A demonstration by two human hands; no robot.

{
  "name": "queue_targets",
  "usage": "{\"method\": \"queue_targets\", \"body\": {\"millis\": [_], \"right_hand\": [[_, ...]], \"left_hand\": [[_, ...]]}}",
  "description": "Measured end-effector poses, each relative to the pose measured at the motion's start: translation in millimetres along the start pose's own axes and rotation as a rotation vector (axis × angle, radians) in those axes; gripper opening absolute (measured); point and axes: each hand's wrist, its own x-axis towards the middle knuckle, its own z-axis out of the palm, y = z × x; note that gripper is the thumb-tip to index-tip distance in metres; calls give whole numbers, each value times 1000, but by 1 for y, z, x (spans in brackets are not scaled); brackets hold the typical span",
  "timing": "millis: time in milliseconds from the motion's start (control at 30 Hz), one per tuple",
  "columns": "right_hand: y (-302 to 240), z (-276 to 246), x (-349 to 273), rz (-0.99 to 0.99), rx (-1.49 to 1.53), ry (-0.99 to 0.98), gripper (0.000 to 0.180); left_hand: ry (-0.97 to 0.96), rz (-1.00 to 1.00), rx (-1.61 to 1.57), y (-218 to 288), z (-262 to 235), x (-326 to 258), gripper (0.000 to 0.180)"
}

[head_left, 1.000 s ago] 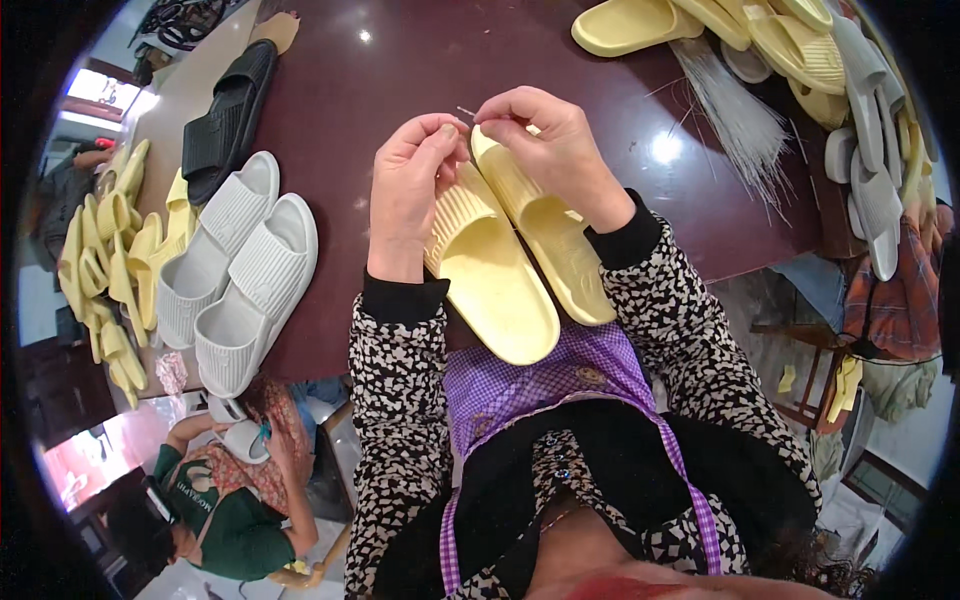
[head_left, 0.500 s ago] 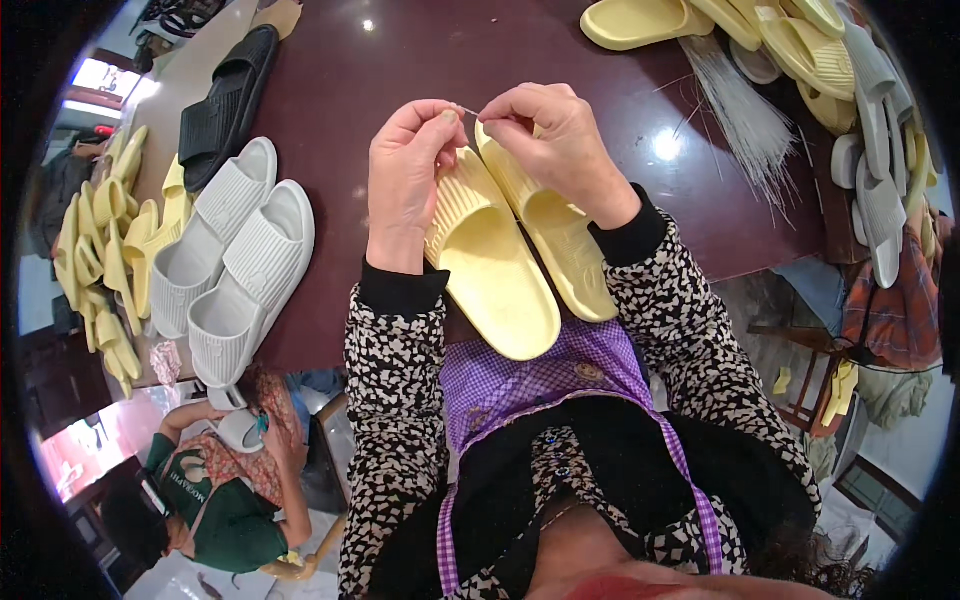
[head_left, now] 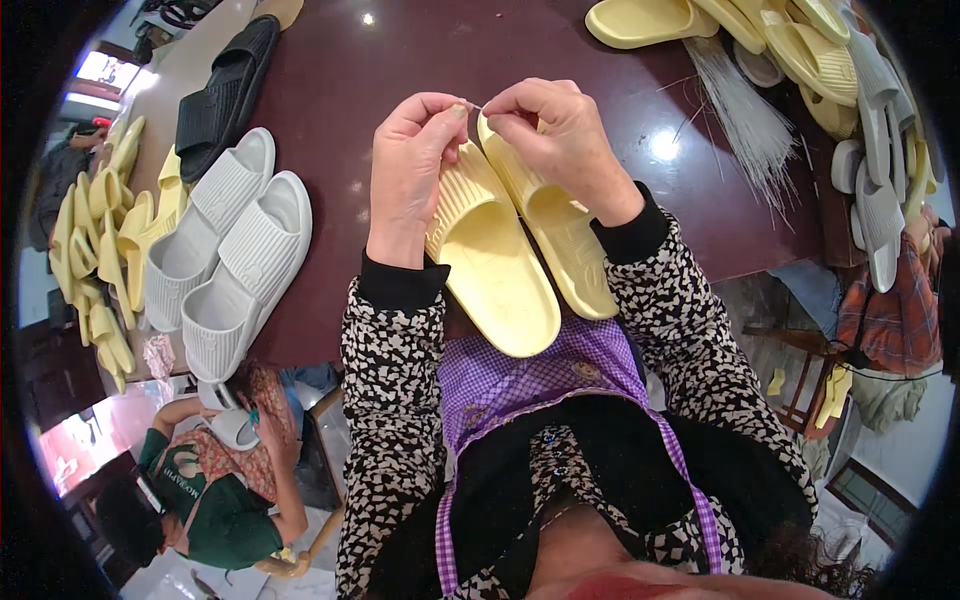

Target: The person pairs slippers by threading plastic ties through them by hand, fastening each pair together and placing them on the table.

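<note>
Figure: apparent tying over yellow slippers (head_left: 503,278).
Left grip (head_left: 413,165) and right grip (head_left: 562,135) pinch a thin strand (head_left: 475,107); next, twisting likely needs tension.

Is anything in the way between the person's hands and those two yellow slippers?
Nothing I can see. The left hand and right hand are over the slippers' toe ends, pinching a thin strand. The grey slippers sit off left.

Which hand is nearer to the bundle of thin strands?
Right. The right hand is left of the strand bundle, not touching it; the left hand is farther left.
</note>
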Motion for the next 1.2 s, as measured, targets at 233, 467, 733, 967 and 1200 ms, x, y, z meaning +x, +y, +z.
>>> {"method": "queue_targets", "body": {"millis": [233, 467, 733, 967, 1200], "right_hand": [[5, 1, -2, -25, -35, -7, 6], [11, 2, -4, -122, -108, 9, 6], [11, 3, -6, -91, -93, 3, 6], [15, 6, -5, -34, 18, 99, 6], [17, 2, -2, 6, 174, 249, 9]], "left_hand": [[-3, -35, -2, -3, -3, 2, 6], [-80, -75, -51, -6, -10, 5, 6], [-109, -104, -26, -10, -7, 3, 6], [-75, -79, -75, -12, -10, 6, 7], [21, 6, -70, -8, -22, 7, 8]]}}
